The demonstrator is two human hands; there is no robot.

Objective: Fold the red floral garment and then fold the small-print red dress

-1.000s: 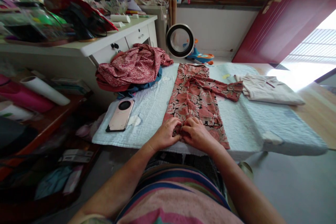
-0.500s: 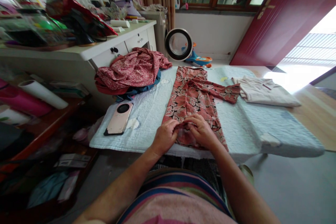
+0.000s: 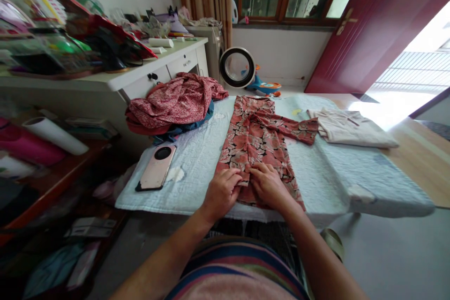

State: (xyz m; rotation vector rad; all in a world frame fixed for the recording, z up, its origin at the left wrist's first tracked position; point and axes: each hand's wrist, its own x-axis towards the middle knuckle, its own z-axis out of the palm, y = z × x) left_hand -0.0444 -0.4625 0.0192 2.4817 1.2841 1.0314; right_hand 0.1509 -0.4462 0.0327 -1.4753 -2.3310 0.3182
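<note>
**Head view: two hands on a floral garment at the near edge of a padded board**

Head camera looks down on a pale blue quilted board (image 3: 197, 150) that fills the middle of the frame, running from 6 o'clock up toward 12. A white desk (image 3: 140, 72) with drawers stands at 10 o'clock, piled with clutter. A dark red door (image 3: 379, 23) stands open at 2 o'clock.

On the board, a red floral garment (image 3: 258, 136) lies lengthwise down the centre, one sleeve folded out toward 3 o'clock. A heap of crumpled red patterned cloth (image 3: 172, 101) sits at 10 o'clock from it, touching the desk. A folded cream garment (image 3: 348, 126) lies at 2 o'clock, just beside the sleeve tip. A pink phone (image 3: 156, 168) lies face down at 9 o'clock, apart from the floral garment.

Left hand (image 3: 222, 192) and right hand (image 3: 270, 185) rest side by side on the garment's near hem at 6 o'clock, fingers curled and pinching the fabric where they meet.
</note>
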